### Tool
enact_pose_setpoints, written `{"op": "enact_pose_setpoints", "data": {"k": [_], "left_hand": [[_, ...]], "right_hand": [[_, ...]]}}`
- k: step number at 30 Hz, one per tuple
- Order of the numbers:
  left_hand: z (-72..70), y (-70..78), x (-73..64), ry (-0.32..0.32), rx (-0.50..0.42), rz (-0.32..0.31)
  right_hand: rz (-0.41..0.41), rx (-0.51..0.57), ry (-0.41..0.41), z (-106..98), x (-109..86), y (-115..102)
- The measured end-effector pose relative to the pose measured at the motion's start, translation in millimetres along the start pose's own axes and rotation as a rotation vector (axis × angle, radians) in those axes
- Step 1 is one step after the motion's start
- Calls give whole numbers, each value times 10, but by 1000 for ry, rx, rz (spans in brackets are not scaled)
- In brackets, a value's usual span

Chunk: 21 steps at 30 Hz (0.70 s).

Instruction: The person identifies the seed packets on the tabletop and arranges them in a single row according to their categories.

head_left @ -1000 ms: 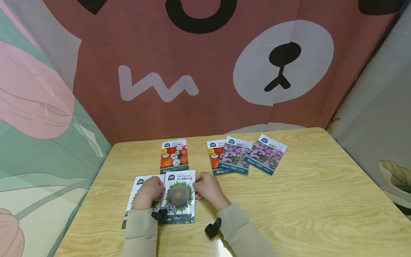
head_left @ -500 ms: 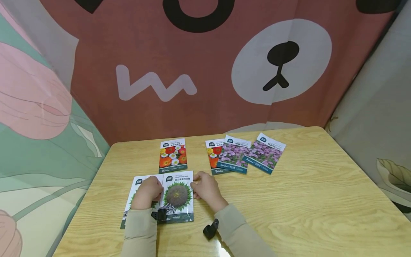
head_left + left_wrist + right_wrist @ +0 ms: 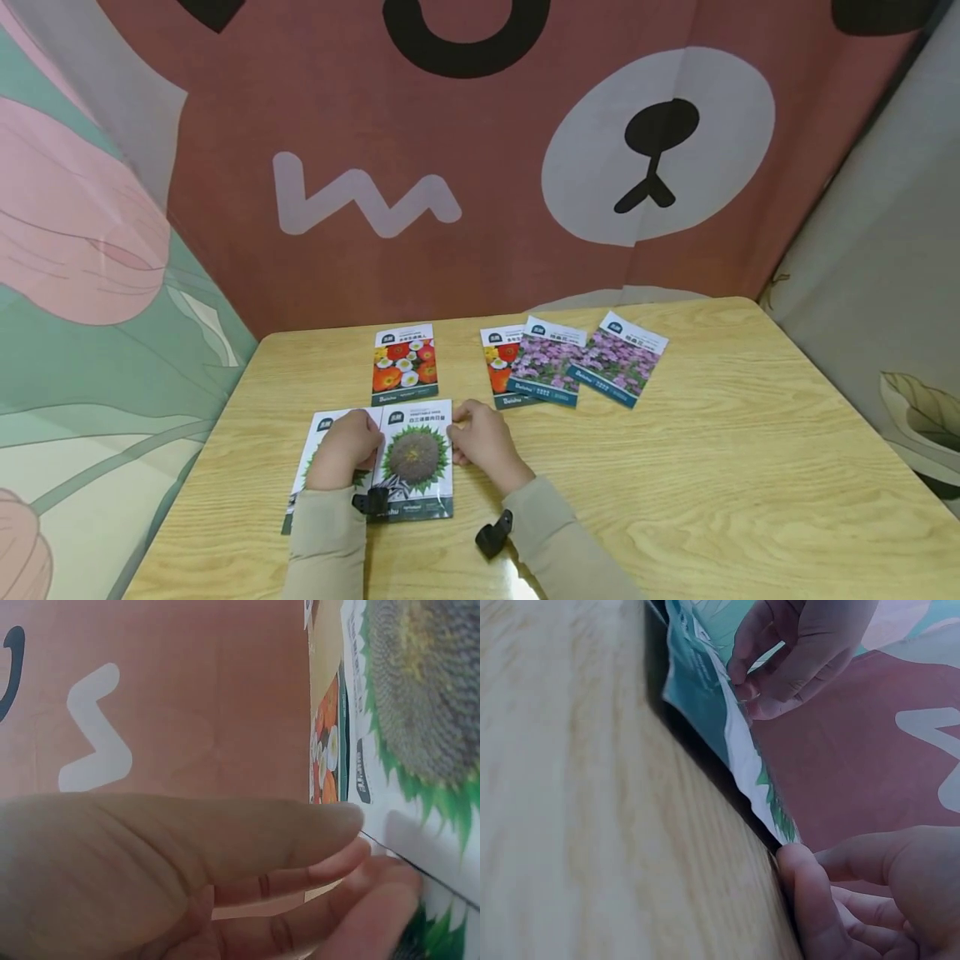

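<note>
A white seed packet with a sunflower head picture (image 3: 415, 458) lies on the near left of the table, between both hands. My right hand (image 3: 483, 442) pinches its right edge between thumb and fingers; in the right wrist view that packet edge (image 3: 742, 765) stands slightly off the wood. My left hand (image 3: 347, 450) holds the left edge, its thumb (image 3: 322, 825) at the border in the left wrist view. Under the left hand lies a second sunflower seed packet (image 3: 309, 442), partly hidden by the hand and sleeve. The two packets lie side by side, their edges meeting or slightly overlapping.
Behind them lies a poppy seed packet (image 3: 405, 367). Farther right, another poppy packet (image 3: 498, 367) is partly covered by a purple-flower packet (image 3: 547, 362), and a second purple-flower packet (image 3: 618, 358) lies tilted beside it. The wooden table (image 3: 712, 467) ends at a printed curtain (image 3: 495, 275).
Glare over the held packet's sunflower picture has faded since the first frame, and the packet seems to lie flatter. Both hands keep nearly the same place and hold.
</note>
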<state>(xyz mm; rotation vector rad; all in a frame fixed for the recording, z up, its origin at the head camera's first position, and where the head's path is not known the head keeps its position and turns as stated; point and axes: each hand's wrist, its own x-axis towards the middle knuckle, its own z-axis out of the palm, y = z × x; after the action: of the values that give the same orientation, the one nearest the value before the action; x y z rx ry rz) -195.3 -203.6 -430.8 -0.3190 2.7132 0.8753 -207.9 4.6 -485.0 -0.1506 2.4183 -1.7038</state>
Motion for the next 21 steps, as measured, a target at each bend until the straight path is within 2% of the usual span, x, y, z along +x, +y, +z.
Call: {"op": "enact_pose_setpoints", "data": {"k": [3,8,13,18,21], "left_hand": [[-10,-6,15,29,10,22],[-39,15,35,115,34,73],[-45,43,46,199,7,97],[-16,67,103,309,-49,149],[-6,78,144,352,-70,188]], "right_hand": [[9,35,-19,-8,10,9],[26,107,-42,-31,20,13],[13,145,-52,-58,29,20],[-41,118,-11,-112,50,10],[-77,104,31,-149,64,0]]}}
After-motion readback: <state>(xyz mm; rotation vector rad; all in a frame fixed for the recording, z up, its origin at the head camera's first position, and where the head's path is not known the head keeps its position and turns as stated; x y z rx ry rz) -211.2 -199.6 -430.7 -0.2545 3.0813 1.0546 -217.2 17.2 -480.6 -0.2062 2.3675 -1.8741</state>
